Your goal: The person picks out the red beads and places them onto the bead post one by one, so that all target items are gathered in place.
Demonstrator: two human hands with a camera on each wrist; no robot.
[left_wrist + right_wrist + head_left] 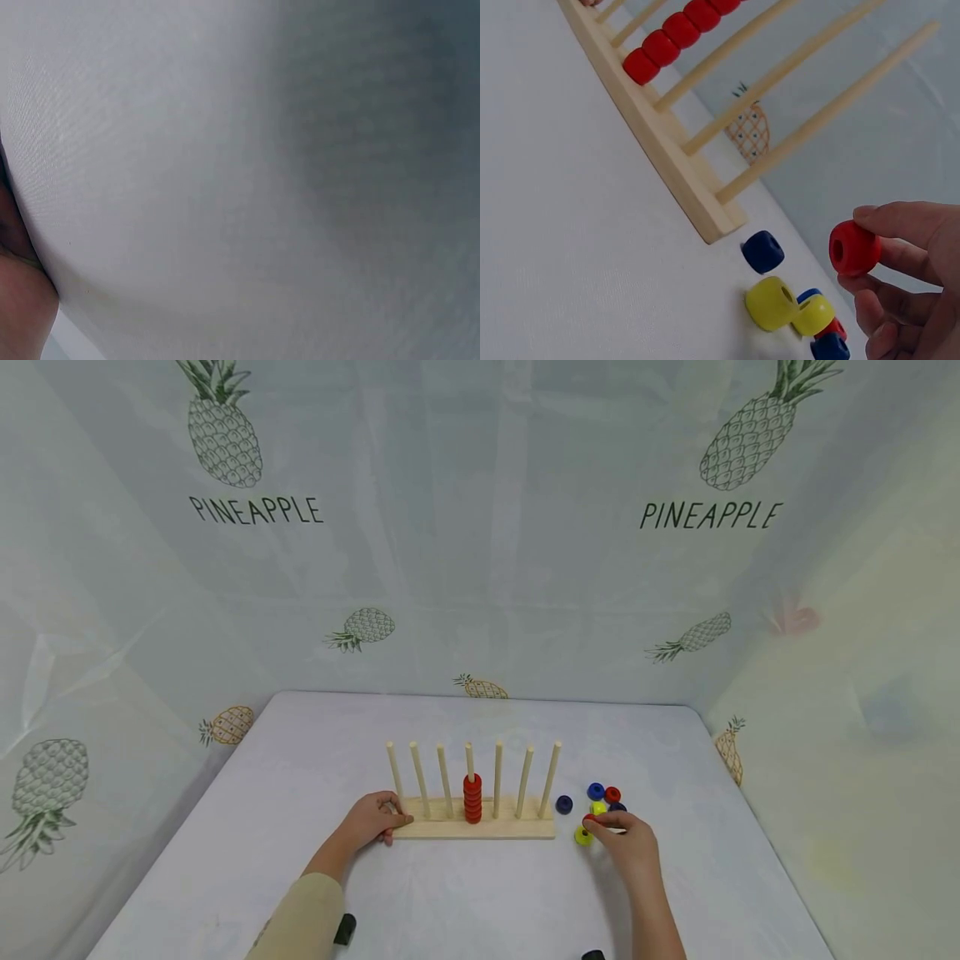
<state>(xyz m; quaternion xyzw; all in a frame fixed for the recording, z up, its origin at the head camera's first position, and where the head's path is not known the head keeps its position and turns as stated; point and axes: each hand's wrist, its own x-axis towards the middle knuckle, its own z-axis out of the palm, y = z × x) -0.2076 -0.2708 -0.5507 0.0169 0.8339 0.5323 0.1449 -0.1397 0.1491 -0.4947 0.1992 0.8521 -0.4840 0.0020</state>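
Note:
A wooden peg stand (480,831) has a row of several upright pegs, and a stack of red beads (472,799) sits on its middle peg. At the stand's left end, my left hand (371,818) grips the base, thumb on top. My right hand (633,847) pinches a red bead (854,248) between thumb and fingertips, to the right of the stand. In the right wrist view this bead's hole faces left, and it is held off the table. The left wrist view shows mostly pale surface, with a bit of skin at its left edge.
Right of the stand lie loose beads: a dark blue bead (564,804), a yellow bead (771,304), a second yellow bead (814,315), a brighter blue bead (596,791) and a red bead (612,795). A black object (345,929) lies near the left forearm. Pineapple-print sheeting (480,568) surrounds the table.

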